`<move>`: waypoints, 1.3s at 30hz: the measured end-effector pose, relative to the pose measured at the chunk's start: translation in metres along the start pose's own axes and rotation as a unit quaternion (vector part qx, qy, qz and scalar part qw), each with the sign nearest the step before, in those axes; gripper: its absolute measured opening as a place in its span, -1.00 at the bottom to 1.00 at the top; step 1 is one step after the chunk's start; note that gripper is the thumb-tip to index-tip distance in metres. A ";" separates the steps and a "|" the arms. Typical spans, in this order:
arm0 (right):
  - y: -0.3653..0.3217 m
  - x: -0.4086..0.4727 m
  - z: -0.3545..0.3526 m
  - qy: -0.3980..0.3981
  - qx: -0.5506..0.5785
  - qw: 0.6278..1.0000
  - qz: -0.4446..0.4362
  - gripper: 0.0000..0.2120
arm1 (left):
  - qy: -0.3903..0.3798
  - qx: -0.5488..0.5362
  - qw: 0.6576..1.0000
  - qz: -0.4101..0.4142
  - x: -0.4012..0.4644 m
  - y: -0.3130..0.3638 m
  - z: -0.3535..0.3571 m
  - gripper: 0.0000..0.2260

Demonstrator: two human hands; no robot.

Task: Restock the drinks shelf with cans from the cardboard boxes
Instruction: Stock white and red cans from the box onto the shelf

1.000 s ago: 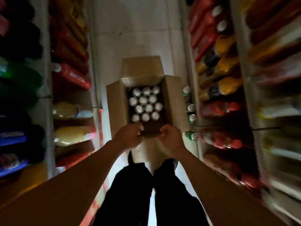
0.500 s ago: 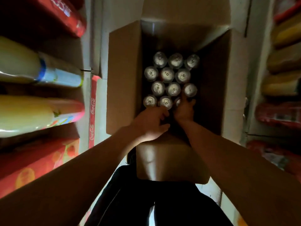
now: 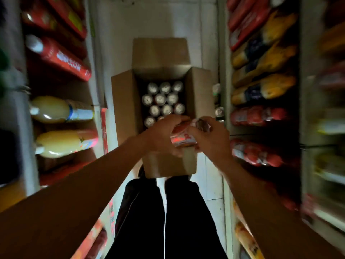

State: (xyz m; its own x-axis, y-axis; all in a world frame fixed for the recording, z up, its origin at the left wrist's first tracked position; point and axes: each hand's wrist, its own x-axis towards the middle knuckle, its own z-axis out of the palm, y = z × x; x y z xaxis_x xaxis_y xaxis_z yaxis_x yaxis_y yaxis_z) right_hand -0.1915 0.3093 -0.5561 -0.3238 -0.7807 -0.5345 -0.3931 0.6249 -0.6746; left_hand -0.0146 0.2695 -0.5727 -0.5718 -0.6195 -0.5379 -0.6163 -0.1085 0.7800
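An open cardboard box [image 3: 123, 101] stands on the aisle floor, its flaps spread. Several silver-topped cans [image 3: 164, 101] stand upright in rows inside it. Above the box's near end, my left hand [image 3: 160, 137] and my right hand [image 3: 212, 141] hold red and white cans [image 3: 183, 136] between them. The left hand grips the cans from the left, the right hand from the right near a can top. How many cans are held is hidden by the fingers.
Shelves of bottles line both sides of the narrow aisle: yellow juice bottles [image 3: 61, 109] and red bottles on the left, orange and red bottles [image 3: 261, 90] on the right. A few cans [image 3: 218, 111] stand on the low right shelf beside the box. My dark trousers [image 3: 164, 212] are below.
Both hands reached into the near end of the box, closed on cans and lifted them out. The view pulled back up from the box.
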 end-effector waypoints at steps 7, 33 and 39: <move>-0.164 -0.156 -0.187 0.093 0.051 0.994 -0.030 -0.65 | -0.019 0.031 0.993 0.109 -0.084 0.246 -0.058 -0.54; -0.129 -0.490 -0.522 0.558 0.124 0.821 0.002 -0.45 | -0.118 0.172 0.859 0.467 -0.237 0.678 0.167 -0.59; -0.110 -0.472 -0.525 0.537 0.153 0.829 0.004 -0.47 | -0.101 0.164 0.876 0.442 -0.228 0.685 0.174 -0.62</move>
State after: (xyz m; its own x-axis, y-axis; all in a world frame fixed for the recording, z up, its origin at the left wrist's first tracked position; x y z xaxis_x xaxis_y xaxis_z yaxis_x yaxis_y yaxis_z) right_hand -0.4475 0.6131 0.0378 -0.9703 -0.2150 0.1112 -0.2026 0.4701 -0.8590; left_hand -0.4004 0.4716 0.0292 -0.9681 -0.1938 0.1588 0.0130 0.5943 0.8042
